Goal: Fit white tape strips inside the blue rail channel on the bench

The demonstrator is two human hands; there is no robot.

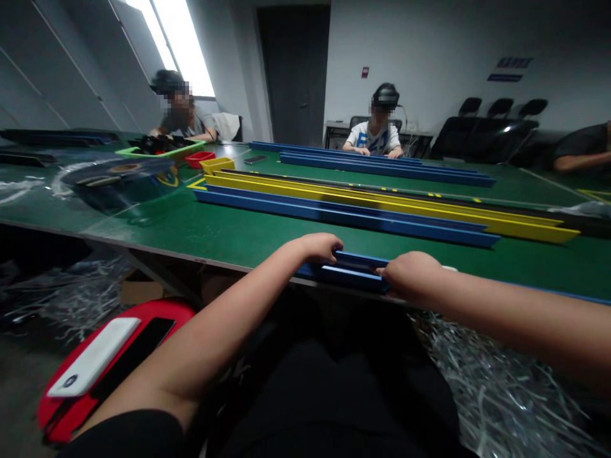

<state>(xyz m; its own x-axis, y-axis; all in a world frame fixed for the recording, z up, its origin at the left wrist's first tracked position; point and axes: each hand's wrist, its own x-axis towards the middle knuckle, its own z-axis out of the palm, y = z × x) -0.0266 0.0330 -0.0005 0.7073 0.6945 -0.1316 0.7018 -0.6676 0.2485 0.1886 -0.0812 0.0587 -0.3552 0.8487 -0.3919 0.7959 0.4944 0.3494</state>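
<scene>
A long blue channel strip point(356, 275) lies along the table's front edge, right before my body. My left hand point(321, 247) is closed on it, fingers curled over its far side. Farther right, my right hand point(411, 270) grips the same strip, with the thumb side against its inner groove. The fingertips of both hands are partly hidden. Beyond my hands, another blue strip point(344, 216) lies lengthwise, touching or close beside a yellow channel strip point(405, 205).
More blue strips point(382, 166) lie toward the far side of the green table point(157, 229). A roll of clear film point(126, 181), a red bin point(199, 159) and a yellow bin point(217, 165) stand left. Two people sit opposite. A red stool point(165, 310) holds a phone point(95, 356); shredded plastic point(506, 375) covers the floor.
</scene>
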